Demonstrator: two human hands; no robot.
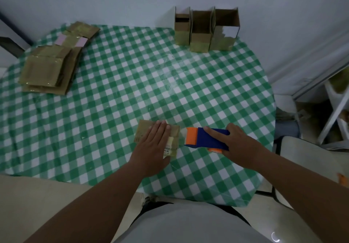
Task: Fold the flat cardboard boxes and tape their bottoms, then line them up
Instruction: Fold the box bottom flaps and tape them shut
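A small cardboard box (143, 132) stands near the table's front edge, its closed bottom flaps facing up. My left hand (154, 144) presses flat on those flaps with straight fingers. My right hand (234, 141) grips a blue and orange tape dispenser (205, 139) just right of the box, index finger laid along its top. The orange end touches the box's right edge. Three folded boxes (204, 30) stand in a row at the table's far right, open tops up. A pile of flat cardboard boxes (51, 67) lies at the far left.
The round table wears a green and white checked cloth (122, 84). A white wall rises close behind it. A white chair back (309, 159) stands at the right, with a white shelf frame (336, 110) further right.
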